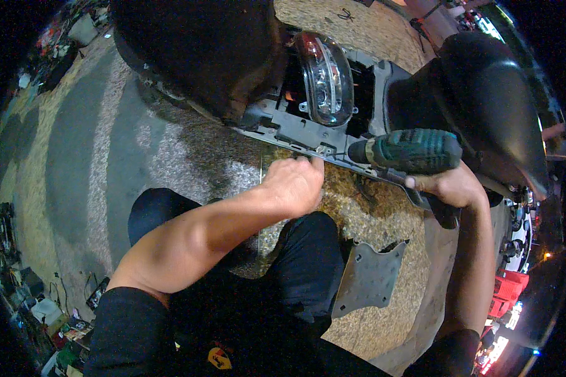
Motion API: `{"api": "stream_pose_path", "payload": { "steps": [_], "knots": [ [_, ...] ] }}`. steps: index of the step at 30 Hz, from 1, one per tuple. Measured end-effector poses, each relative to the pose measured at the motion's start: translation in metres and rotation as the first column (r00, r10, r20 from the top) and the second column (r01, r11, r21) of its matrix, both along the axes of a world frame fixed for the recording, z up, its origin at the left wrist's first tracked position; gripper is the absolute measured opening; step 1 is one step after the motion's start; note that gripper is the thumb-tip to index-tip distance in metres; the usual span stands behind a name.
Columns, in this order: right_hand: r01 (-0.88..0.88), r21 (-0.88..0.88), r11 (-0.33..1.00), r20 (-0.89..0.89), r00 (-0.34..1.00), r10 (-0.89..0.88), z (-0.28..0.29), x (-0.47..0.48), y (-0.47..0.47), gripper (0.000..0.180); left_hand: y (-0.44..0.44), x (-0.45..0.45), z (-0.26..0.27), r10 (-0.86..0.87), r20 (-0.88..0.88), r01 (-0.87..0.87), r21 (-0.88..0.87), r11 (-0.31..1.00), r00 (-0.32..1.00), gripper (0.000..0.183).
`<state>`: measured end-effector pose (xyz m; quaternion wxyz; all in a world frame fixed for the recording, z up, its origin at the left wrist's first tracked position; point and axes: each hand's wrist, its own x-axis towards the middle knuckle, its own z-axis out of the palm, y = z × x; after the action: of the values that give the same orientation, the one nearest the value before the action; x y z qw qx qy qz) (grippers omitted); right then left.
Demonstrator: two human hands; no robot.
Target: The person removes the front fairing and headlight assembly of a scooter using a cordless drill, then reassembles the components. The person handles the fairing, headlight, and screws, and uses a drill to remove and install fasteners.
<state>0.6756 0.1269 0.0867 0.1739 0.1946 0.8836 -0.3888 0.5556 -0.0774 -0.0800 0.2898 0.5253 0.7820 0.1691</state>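
Note:
My right hand (457,186) grips a dark green cordless drill (412,151) by its handle. The drill lies level, its chuck towards the left and its thin bit reaching a small bracket (324,150) on a grey plastic frame (306,133). Below that bracket, my left hand (295,181) is curled at the frame's near edge, one finger raised against it; the other fingertips are hidden. A clear-lensed lamp unit (329,80), reddish at its far end, sits in the frame between dark body panels.
A bulky black part (193,52) rises on the left and a glossy black panel (495,99) on the right. A loose grey plastic plate (370,280) lies on the ground beside my knee (306,264). Red crates (507,292) stand far right; clutter (47,311) lies far left.

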Motion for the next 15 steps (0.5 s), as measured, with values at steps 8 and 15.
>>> {"api": "stream_pose_path", "payload": {
  "steps": [8, 15],
  "knots": [
    [0.122, -0.151, 0.981, 0.030, 0.992, -0.119, 0.007, 0.022, 0.009, 0.049, -0.001, -0.019, -0.032, 0.065, 0.114, -0.087, 0.200, 0.976, 0.991, 0.018],
    [-0.126, -0.020, 0.992, -0.096, 0.988, 0.124, -0.019, -0.031, -0.013, 0.046, -0.024, -0.017, -0.030, -0.041, 0.100, 0.053, -0.114, 0.992, 0.994, 0.018]
  ]
}}
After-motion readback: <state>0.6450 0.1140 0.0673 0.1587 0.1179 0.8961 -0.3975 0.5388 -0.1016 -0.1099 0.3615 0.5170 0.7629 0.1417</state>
